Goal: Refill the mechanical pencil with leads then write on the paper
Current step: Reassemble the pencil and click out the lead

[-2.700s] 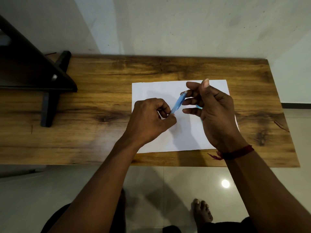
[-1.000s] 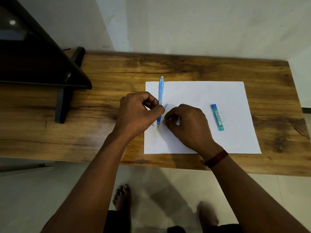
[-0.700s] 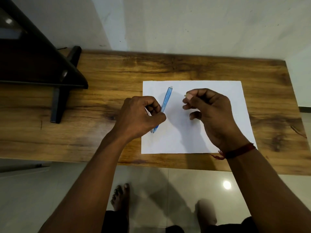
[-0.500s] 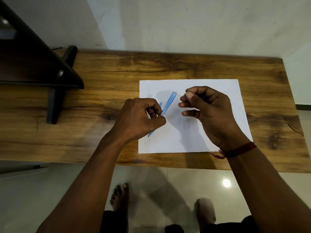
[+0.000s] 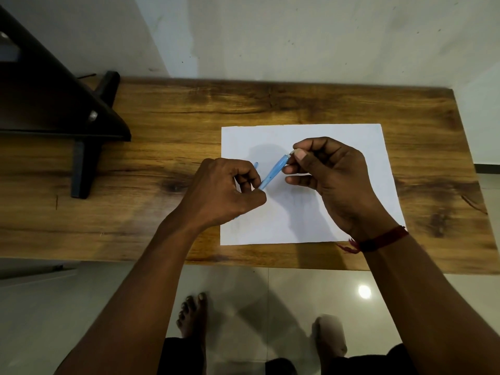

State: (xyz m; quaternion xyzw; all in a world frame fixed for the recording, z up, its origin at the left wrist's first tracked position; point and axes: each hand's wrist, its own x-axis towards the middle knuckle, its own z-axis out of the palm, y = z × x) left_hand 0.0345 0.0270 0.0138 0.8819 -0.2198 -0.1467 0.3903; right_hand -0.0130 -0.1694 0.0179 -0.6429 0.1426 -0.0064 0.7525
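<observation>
Gripping pencil (image 5: 273, 171) low in left hand (image 5: 224, 193), pinching its far end with right hand (image 5: 335, 182), above paper (image 5: 351, 136) on bench (image 5: 162, 131).

The counter (image 5: 162, 158) is of brown wood with dark grain and stands against a pale wall (image 5: 297, 36). At its left end a black stand (image 5: 40, 90) with a slanted side rests on a black foot (image 5: 84, 169). Below the near edge is a pale tiled floor (image 5: 81, 307), with a round bright reflection (image 5: 364, 291) of light on it
</observation>
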